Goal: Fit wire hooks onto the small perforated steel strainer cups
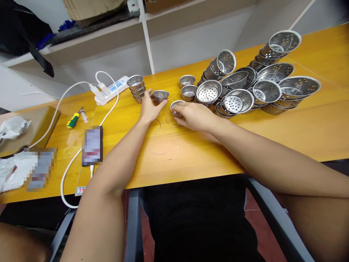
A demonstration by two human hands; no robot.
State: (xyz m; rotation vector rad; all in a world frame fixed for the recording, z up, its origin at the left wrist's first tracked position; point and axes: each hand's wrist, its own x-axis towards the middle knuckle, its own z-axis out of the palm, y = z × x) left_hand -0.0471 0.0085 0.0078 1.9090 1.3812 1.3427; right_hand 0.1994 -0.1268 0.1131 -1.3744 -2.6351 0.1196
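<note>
- The small metal cup [176, 103] probably weighed little and was stiff but slick; I judged its wall and rim the best hold.
- It looked silvery and round, with an open top.
- It was near the table's [209, 156] middle, my right hand [195, 115] pinching it between thumb and fingers.
- My left hand [149, 109] was spread beside a second cup [160, 96]; I couldn't tell whether it gripped.
</note>
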